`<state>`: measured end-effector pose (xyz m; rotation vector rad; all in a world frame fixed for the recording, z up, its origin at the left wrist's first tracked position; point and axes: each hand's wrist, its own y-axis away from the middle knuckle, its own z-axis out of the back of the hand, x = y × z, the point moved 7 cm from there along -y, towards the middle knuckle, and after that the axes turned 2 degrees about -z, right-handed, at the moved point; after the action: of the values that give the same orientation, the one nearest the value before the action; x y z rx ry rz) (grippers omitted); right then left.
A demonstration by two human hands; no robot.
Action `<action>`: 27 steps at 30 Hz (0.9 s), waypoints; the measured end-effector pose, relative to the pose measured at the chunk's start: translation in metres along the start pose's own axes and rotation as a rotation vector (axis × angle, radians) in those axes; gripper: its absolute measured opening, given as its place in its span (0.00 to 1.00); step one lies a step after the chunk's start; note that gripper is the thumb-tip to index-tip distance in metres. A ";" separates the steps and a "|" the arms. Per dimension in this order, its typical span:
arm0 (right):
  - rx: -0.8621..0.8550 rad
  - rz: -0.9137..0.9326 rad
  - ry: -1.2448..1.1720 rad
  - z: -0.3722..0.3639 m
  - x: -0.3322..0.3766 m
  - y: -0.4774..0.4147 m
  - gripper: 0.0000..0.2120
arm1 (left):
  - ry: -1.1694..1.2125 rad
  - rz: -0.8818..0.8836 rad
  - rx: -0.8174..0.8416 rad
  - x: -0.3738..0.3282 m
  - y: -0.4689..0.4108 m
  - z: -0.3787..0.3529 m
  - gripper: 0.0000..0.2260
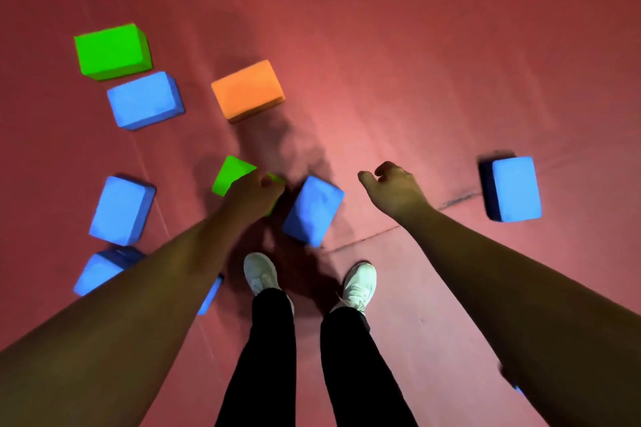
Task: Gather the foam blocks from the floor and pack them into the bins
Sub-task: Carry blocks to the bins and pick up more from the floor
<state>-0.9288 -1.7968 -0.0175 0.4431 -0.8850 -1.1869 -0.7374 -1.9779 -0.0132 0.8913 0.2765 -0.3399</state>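
Observation:
Foam blocks lie scattered on a red floor mat. My left hand [255, 192] is closed on a small green block [231, 174] near the middle. Right beside it lies a tilted blue block [314, 210]. My right hand [393, 189] hovers to the right of that blue block, fingers loosely curled and holding nothing. Further off sit an orange block [247, 90], a large green block [111, 51], a blue block [145, 100] below it, and a blue block [513, 188] at the right. No bin is in view.
More blue blocks lie at the left [121, 210] and lower left [100, 270], partly hidden by my left arm. My two white shoes [260, 272] stand just below the hands. A seam [364, 239] runs across the mat.

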 end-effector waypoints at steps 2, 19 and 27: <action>0.012 -0.037 -0.020 -0.037 -0.019 -0.045 0.22 | 0.030 0.034 0.054 0.018 -0.050 -0.039 0.09; 0.174 -0.457 -0.573 -0.345 -0.166 -0.264 0.18 | 0.108 0.109 0.167 0.168 -0.324 -0.281 0.31; -0.003 -0.323 -0.816 -0.321 -0.150 -0.263 0.15 | 0.364 -0.048 0.201 0.167 -0.319 -0.272 0.21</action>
<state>-0.8521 -1.7945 -0.4519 0.0770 -1.5452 -1.7072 -0.7377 -1.9761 -0.4640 1.1466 0.6084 -0.2504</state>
